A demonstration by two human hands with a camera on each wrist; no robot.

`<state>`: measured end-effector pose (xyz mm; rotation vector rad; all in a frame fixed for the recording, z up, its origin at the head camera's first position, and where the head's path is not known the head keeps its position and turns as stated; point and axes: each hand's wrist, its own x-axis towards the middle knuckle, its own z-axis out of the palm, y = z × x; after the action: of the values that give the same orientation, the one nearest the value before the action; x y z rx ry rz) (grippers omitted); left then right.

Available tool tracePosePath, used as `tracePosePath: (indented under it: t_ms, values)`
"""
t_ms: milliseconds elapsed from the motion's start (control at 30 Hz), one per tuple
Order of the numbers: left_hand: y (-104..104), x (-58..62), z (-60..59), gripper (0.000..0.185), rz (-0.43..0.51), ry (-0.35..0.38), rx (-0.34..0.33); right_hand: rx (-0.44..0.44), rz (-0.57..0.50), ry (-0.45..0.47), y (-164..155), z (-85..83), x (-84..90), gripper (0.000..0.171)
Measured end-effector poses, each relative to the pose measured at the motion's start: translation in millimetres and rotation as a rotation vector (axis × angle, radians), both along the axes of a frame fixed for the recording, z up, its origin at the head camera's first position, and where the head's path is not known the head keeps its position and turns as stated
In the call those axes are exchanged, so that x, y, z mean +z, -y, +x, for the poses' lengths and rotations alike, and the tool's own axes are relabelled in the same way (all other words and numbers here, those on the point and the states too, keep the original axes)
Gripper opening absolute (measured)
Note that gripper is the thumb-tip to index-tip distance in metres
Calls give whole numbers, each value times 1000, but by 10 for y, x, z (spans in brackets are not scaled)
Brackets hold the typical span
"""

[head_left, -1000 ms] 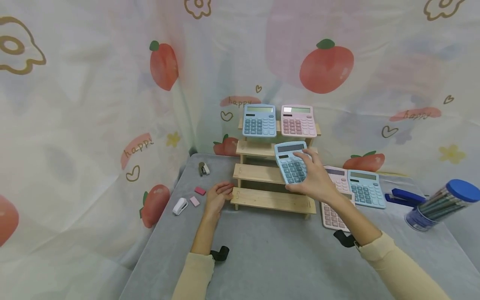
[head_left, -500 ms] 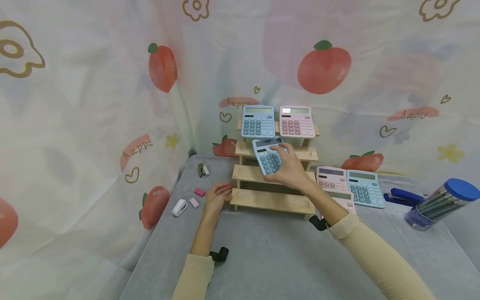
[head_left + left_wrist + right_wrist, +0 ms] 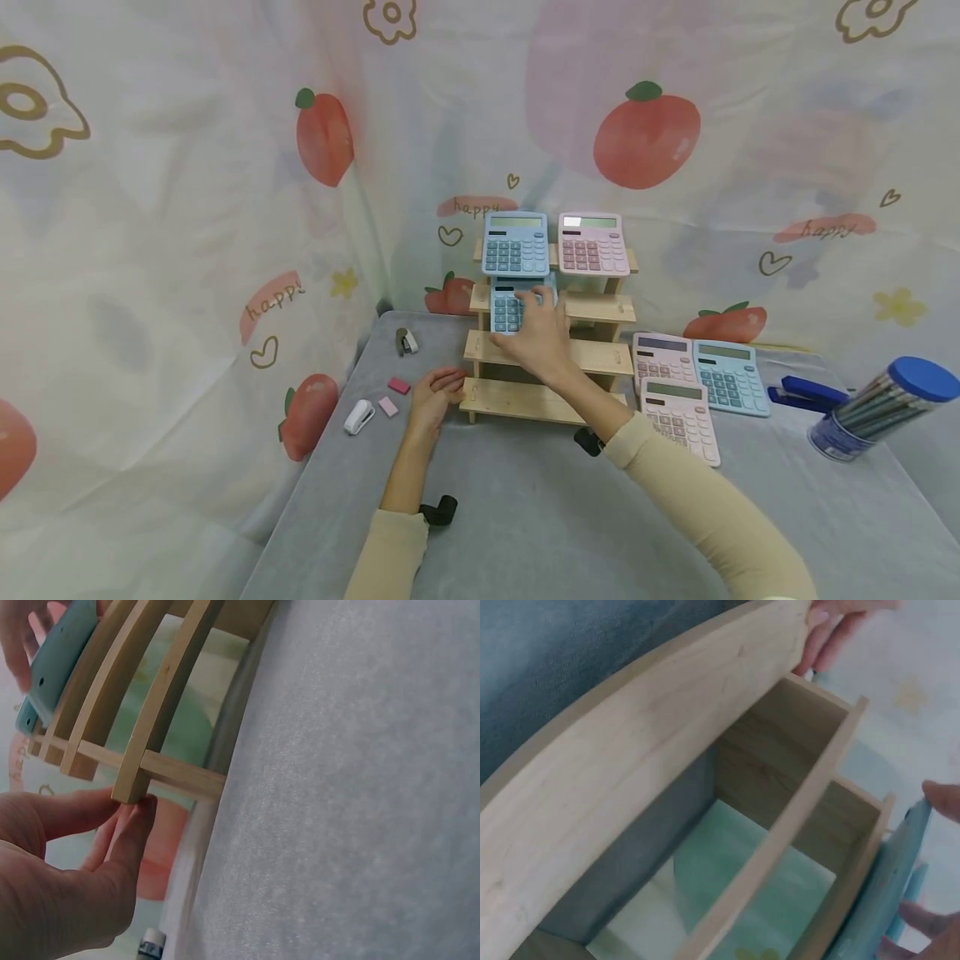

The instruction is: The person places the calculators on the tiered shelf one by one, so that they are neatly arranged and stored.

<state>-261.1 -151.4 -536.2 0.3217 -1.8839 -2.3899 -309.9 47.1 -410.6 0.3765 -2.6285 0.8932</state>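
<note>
Six calculators show in the head view: three blue and three pink. A blue calculator on the top step [image 3: 516,243] and a pink one [image 3: 593,243] stand side by side on the highest tier of the wooden stepped rack [image 3: 551,400]. Two pink calculators [image 3: 678,410] and another blue calculator [image 3: 731,377] lie on the grey table [image 3: 525,500] to the right of the rack. The sixth, the held blue calculator [image 3: 508,308], leans on the second step from the top, just under the upper blue one.

The right hand [image 3: 542,337] holds that calculator; its grip is narrow, fingers spread over the keys and the thumb side hidden from the head camera. The right wrist view shows what the head view cannot: fingertips at the calculator's thin edge, seen from below through the rack's open steps. The left wrist view adds the calculator's teal back and the rack's underside.

The left hand [image 3: 433,393] rests with loosely extended fingers touching the left end of the bottom step, clasping nothing.

Also on the table: two pink erasers [image 3: 393,395], a white stapler [image 3: 359,414], a blue stapler [image 3: 812,392], and one blue-lidded pencil jar [image 3: 877,408].
</note>
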Motion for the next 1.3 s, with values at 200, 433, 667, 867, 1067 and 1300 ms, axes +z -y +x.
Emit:
tracePosePath:
  t_ms: [200, 433, 667, 867, 1067, 1300]
  values:
    - [-21, 1, -4, 52, 13, 0, -1, -68, 55, -60, 179, -83, -92, 94]
    - [-17, -5, -8, 53, 4, 6, 17, -72, 39, -77, 236, -121, -126, 95]
    - [-36, -11, -11, 55, 8, 13, -5, -56, -16, -198, -101, 116, -161, 79]
    - [-28, 1, -13, 54, -8, 7, 27, -41, -64, -302, -509, 357, -151, 65]
    - [-27, -2, -13, 53, -8, 19, 14, -62, -46, -268, -1067, 577, -228, 60]
    - [-25, 4, -17, 53, -22, 14, 13, -99, 22, -210, -1664, 756, -423, 59]
